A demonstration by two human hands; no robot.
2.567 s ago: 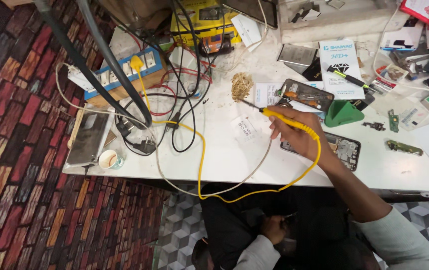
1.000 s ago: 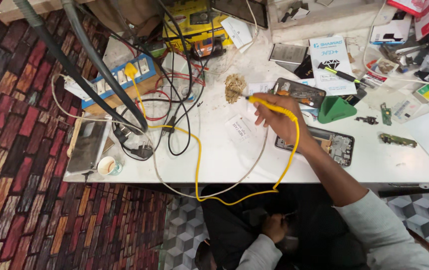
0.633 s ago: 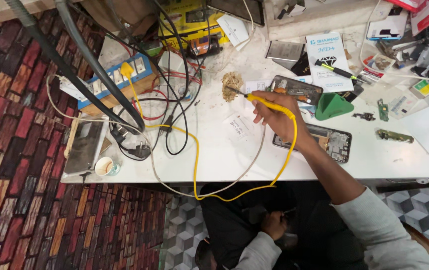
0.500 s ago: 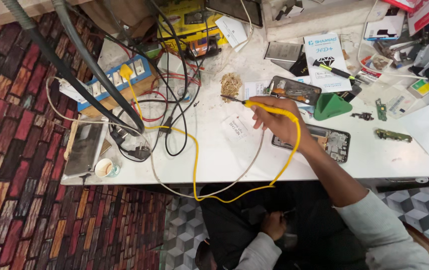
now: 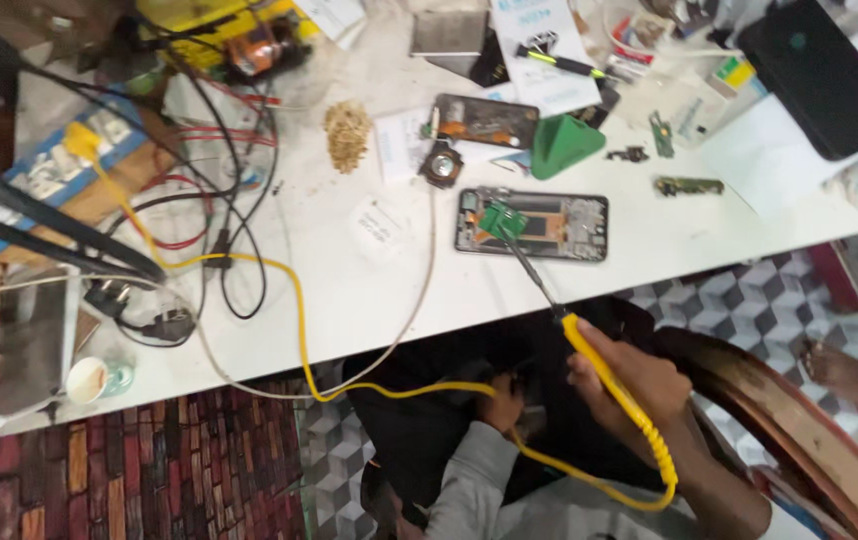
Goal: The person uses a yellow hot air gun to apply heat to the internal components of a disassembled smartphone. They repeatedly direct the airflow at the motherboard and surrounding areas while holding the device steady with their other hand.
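My right hand [image 5: 634, 385] grips the yellow handle of a soldering iron [image 5: 581, 337] just off the table's near edge. The iron's thin metal tip reaches forward onto a small green circuit board [image 5: 501, 221]. That board lies on an opened phone [image 5: 574, 228] on the white table [image 5: 369, 290]. The iron's yellow cord [image 5: 299, 310] loops from under my wrist, below the table edge and up to the left. My left hand [image 5: 501, 398] rests low in my lap below the table, fingers curled; whether it holds anything is unclear.
A tuft of brass cleaning wool [image 5: 347, 132], a second opened phone [image 5: 484, 118], a green wedge stand [image 5: 564, 143] and a small round part [image 5: 441, 165] lie behind. Tangled black and red cables [image 5: 229, 200] and a power strip [image 5: 59, 175] fill the left. A black tablet [image 5: 819, 70] sits far right.
My right hand has drawn back from the brass wool toward my body, and the iron's tip now rests on the green board on the phone. The view has dipped lower.
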